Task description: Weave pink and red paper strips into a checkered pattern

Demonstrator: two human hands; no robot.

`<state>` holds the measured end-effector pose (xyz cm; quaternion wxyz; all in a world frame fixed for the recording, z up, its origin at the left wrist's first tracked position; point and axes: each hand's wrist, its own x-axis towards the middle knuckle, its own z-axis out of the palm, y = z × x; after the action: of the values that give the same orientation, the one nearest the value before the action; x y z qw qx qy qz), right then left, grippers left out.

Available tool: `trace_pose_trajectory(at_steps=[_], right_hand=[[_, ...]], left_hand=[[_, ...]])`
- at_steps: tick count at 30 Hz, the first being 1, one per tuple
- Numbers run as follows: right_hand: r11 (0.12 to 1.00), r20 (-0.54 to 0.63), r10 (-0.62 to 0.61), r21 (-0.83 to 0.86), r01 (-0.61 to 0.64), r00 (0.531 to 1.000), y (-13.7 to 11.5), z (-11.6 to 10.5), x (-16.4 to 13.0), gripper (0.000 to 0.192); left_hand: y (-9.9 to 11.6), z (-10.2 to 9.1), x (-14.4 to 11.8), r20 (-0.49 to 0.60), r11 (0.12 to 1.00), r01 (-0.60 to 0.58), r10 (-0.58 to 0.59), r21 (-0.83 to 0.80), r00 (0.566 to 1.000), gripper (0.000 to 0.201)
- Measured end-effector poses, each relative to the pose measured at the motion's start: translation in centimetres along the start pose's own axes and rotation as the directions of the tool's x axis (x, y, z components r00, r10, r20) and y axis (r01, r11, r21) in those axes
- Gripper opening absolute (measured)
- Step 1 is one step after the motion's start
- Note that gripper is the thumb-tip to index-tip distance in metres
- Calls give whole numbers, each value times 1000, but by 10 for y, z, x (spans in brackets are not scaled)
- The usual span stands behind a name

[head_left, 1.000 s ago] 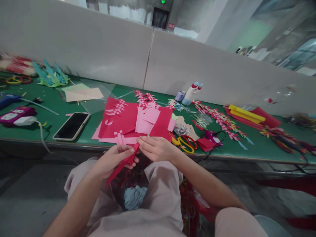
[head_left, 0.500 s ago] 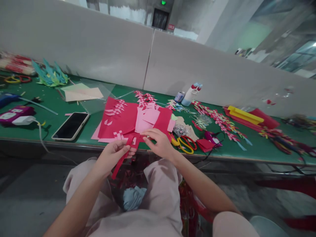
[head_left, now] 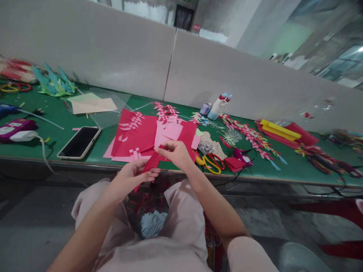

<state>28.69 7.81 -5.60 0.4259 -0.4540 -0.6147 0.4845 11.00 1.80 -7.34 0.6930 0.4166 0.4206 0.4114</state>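
Both the left hand [head_left: 133, 177] and right hand [head_left: 176, 153] pinch a red paper strip [head_left: 149, 164], its lower end hidden, just off the table edge [head_left: 85, 163] at 12 o'clock.

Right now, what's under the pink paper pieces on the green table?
Red paper sheets lie under the pink paper pieces; pink edges peek out below those. What lies beneath is covered.
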Motion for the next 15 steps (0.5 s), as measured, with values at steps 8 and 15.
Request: trace_pose_trajectory(at_steps=[8,15], right_hand=[[995,-21,66,77,-64,998,-9,0,1,42],[993,0,40,109,-40,999,-10,1,1,42]], left_hand=[[2,3,1,-103,991,84,-94,-101,990,27],[4,7,3,19,993,107,-106,-52,994,31]])
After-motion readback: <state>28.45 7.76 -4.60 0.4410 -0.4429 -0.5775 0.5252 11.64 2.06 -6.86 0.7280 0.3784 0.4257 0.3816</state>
